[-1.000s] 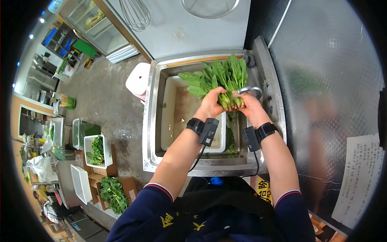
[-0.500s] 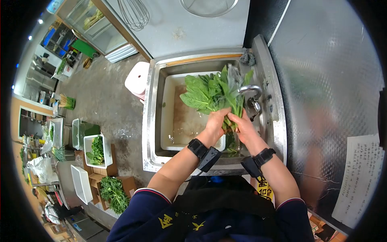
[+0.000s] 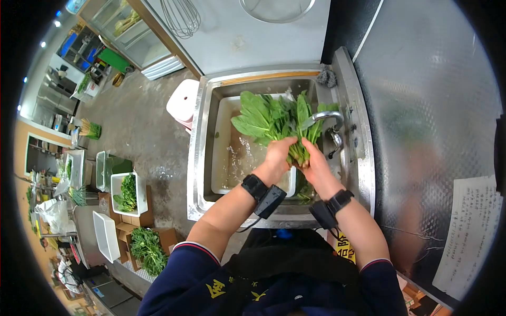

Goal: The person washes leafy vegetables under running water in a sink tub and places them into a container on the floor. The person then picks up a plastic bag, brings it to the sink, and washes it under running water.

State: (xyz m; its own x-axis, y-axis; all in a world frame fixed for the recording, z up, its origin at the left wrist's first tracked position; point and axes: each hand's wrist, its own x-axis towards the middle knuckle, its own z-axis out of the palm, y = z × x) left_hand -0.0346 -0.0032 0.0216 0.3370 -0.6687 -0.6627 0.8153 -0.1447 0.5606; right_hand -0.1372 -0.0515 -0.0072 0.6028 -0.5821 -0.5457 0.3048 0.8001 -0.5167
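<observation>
A bunch of leafy greens that looks like spinach [image 3: 267, 115] is held over the sink, stems toward me and leaves pointing away. My left hand [image 3: 278, 155] is closed around the stems on the left part of the bunch. On the right, my right hand [image 3: 315, 162] grips the stem ends, its thumb lying along them. The curved faucet [image 3: 329, 115] reaches over the right-hand leaves, and water appears to run onto them. Below is a white tub [image 3: 217, 158] of brownish, rippling water, set inside the metal sink [image 3: 198, 174].
Wooden chopsticks [image 3: 269, 78] lie along the far sink rim, with a steel scrubber [image 3: 327, 77] beside them. A pink-white stool [image 3: 183, 100] stands left of the sink. Farther left, a white bin [image 3: 142, 199] and a cardboard box [image 3: 125, 243] hold more greens. A metal wall [image 3: 416, 131] rises on the right.
The bunch has parted more into left and right portions, with the leaves shifted slightly left. My right thumb has straightened along the stems. The tub water shows more ripples.
</observation>
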